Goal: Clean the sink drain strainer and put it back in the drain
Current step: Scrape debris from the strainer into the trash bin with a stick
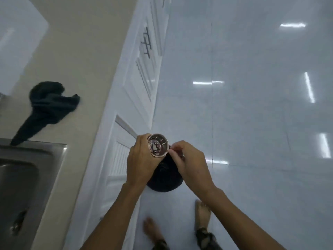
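My left hand grips a round metal drain strainer with its open side turned toward me; dark bits cling to its perforated bottom. My right hand pinches at the strainer's right rim with thumb and fingertips. Both hands hover over a dark bin lined with a black bag on the floor, mostly hidden behind them. The steel sink lies at the lower left, set in the beige counter.
A dark cloth lies crumpled on the counter above the sink. White cabinet doors with bar handles run below the counter edge. Glossy white floor tiles spread to the right. My bare feet stand near the bin.
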